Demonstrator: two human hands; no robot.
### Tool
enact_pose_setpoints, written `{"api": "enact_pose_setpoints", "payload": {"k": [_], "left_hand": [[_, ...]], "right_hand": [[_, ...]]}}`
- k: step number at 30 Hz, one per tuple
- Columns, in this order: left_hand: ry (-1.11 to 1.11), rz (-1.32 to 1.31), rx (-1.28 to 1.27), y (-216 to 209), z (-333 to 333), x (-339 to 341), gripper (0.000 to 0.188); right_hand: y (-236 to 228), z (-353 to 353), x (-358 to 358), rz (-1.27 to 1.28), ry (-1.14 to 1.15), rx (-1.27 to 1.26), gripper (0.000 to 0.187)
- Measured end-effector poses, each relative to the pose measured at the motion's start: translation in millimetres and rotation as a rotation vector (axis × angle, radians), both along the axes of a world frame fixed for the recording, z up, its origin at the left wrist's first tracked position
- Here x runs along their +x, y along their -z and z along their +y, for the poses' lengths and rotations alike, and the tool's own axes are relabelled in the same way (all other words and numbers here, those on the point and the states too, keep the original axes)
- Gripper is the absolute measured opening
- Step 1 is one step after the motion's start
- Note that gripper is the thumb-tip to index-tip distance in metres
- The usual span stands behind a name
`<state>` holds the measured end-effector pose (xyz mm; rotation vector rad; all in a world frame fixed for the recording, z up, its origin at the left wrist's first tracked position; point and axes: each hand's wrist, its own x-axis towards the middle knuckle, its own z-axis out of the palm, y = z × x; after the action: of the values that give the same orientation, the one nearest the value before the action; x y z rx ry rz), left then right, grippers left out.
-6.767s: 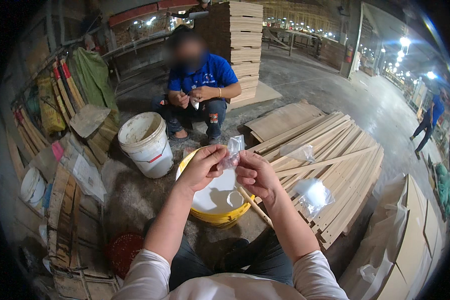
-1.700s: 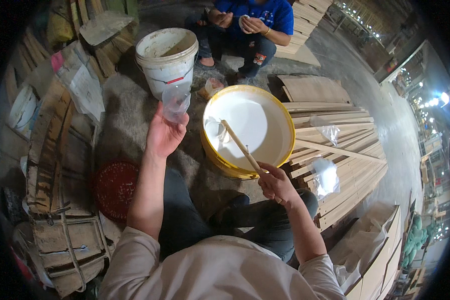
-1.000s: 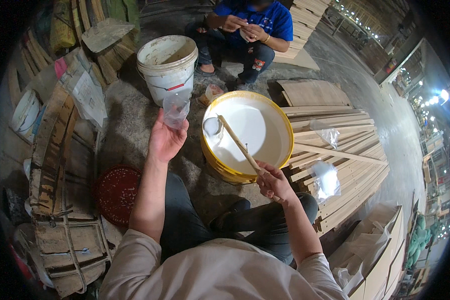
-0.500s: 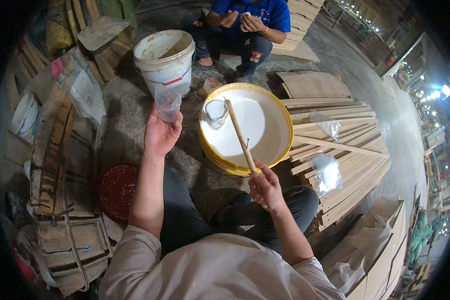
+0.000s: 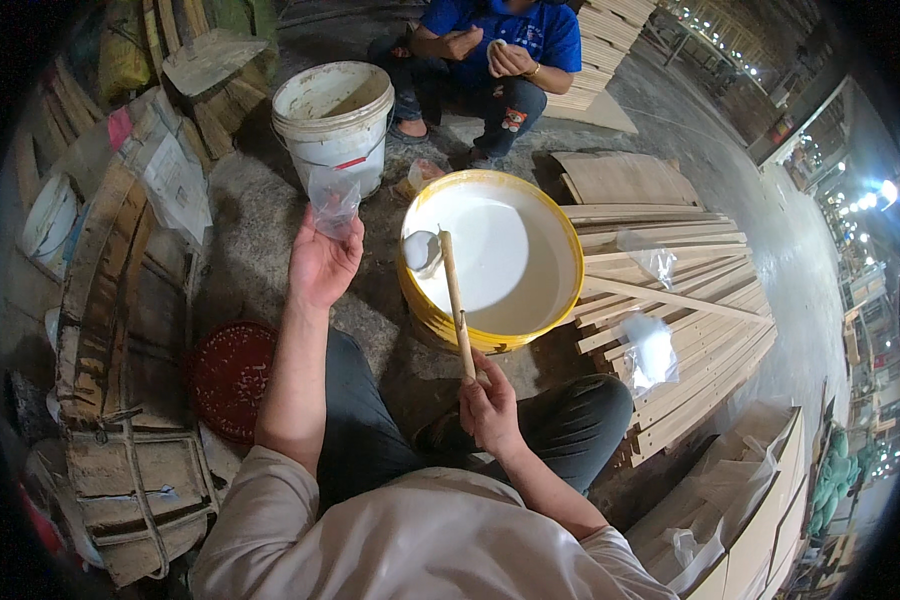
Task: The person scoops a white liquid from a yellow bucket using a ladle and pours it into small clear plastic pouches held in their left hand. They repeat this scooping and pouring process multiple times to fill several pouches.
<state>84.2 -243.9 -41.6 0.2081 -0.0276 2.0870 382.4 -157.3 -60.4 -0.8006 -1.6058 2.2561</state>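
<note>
My right hand (image 5: pixel 490 405) is closed round the wooden handle of a ladle (image 5: pixel 453 290). The ladle's small round cup is coated in white liquid and tips at the left inside rim of a yellow-rimmed bucket (image 5: pixel 574 290). Thick white liquid (image 5: pixel 500 250) fills much of that bucket. Left of it, my left hand (image 5: pixel 322 262) holds up a clear plastic bag (image 5: pixel 334 200) by its fingers, palm turned upward. The bag looks thin and crumpled; whether anything is inside, I cannot tell.
A white bucket (image 5: pixel 320 148) stands beyond my left hand. Across from me squats a person in a blue shirt (image 5: pixel 550 35). Wooden slats (image 5: pixel 690 300) with filled clear bags (image 5: pixel 652 350) lie at right. A red-brown round basin (image 5: pixel 232 380) sits by my left knee.
My right hand has drawn back and left, bringing the ladle's cup to the bucket's left rim with the handle more upright. My left hand and its bag have hardly moved.
</note>
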Motion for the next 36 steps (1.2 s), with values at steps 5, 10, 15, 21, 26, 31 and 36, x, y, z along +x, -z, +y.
{"api": "enact_pose_setpoints", "payload": {"k": [5, 10, 15, 21, 26, 31, 36], "left_hand": [[-0.005, -0.004, -0.001, -0.7, 0.1, 0.5, 0.039], [-0.003, 0.0, 0.012, -0.8, -0.3, -0.5, 0.038], [-0.026, -0.023, -0.009, -2.0, -3.7, -0.8, 0.036], [-0.006, -0.024, 0.016, -3.2, -4.0, -2.9, 0.038], [-0.008, -0.033, 0.032, -2.4, -5.2, -3.5, 0.038], [-0.024, -0.021, 0.039, 0.1, -7.3, -5.4, 0.038], [-0.014, -0.015, 0.057, -1.6, -4.8, -5.3, 0.038]], "right_hand": [[-14.9, -2.8, -4.3, 0.015, 0.009, 0.012, 0.039], [-27.3, 5.1, -10.2, 0.097, 0.072, -0.263, 0.037], [-37.1, 13.5, -7.1, 0.15, 0.112, -0.406, 0.036], [-35.1, 15.5, -8.4, 0.177, 0.097, -0.42, 0.036], [-37.8, 15.9, -9.8, 0.19, 0.092, -0.428, 0.035], [-38.6, 16.2, -11.2, 0.197, 0.065, -0.406, 0.035], [-38.0, 14.4, -22.7, 0.157, 0.055, -0.366, 0.034]]}}
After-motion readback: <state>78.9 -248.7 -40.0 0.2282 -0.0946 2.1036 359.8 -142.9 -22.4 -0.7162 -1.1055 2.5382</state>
